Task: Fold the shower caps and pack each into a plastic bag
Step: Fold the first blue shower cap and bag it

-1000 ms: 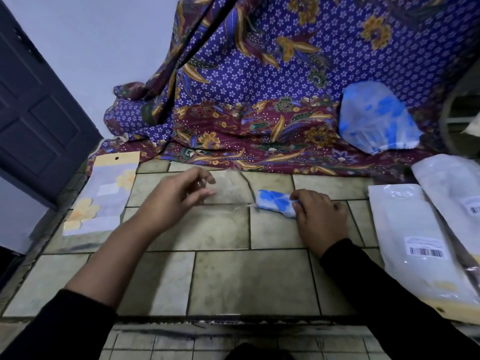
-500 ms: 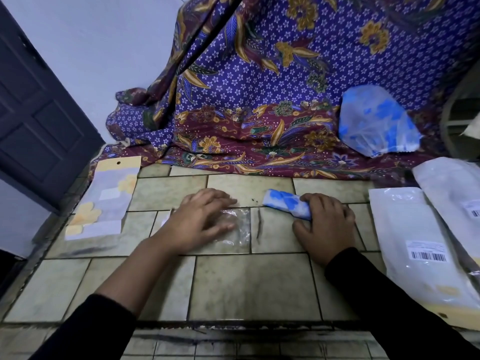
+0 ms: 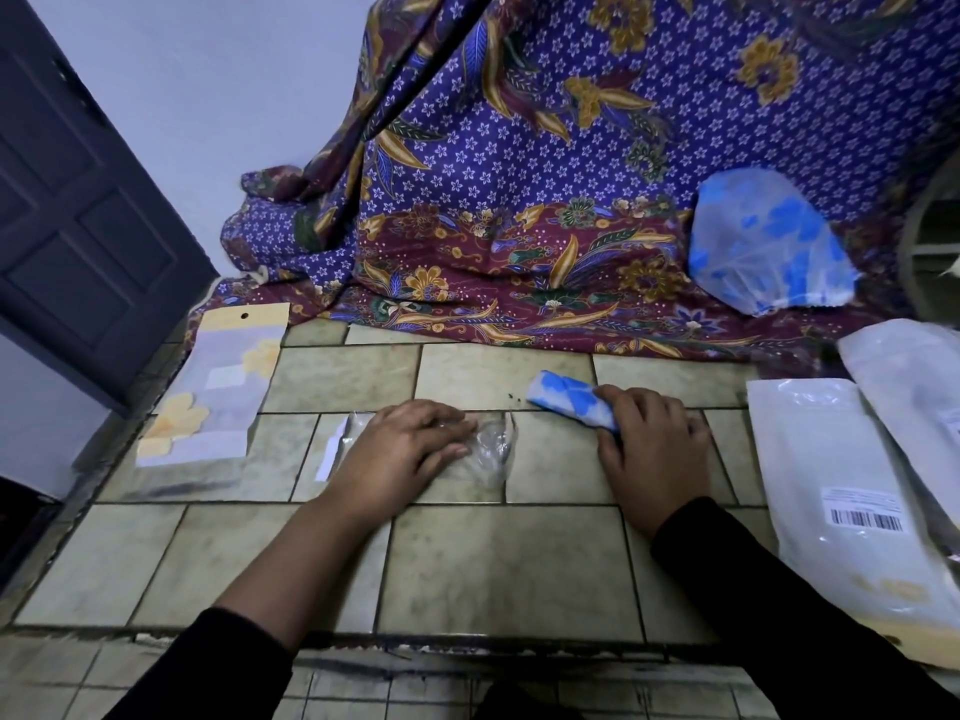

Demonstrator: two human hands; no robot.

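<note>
tiled floor (image 3: 498, 563), batik cloth (image 3: 571, 174) at rear: i see both hands down, apart.
l hand (image 3: 400, 449) flat, pressing clear plastic bag (image 3: 491, 449); r hand (image 3: 652, 449) grips folded shower cap (image 3: 566, 400), just right of bag.

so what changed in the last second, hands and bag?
The left hand brought the clear plastic bag down from a lifted hold near the cap and now presses it flat on the tiles. The right hand keeps gripping the folded shower cap, which stays outside the bag. The unfolded cap and the white packets have not moved.
</note>
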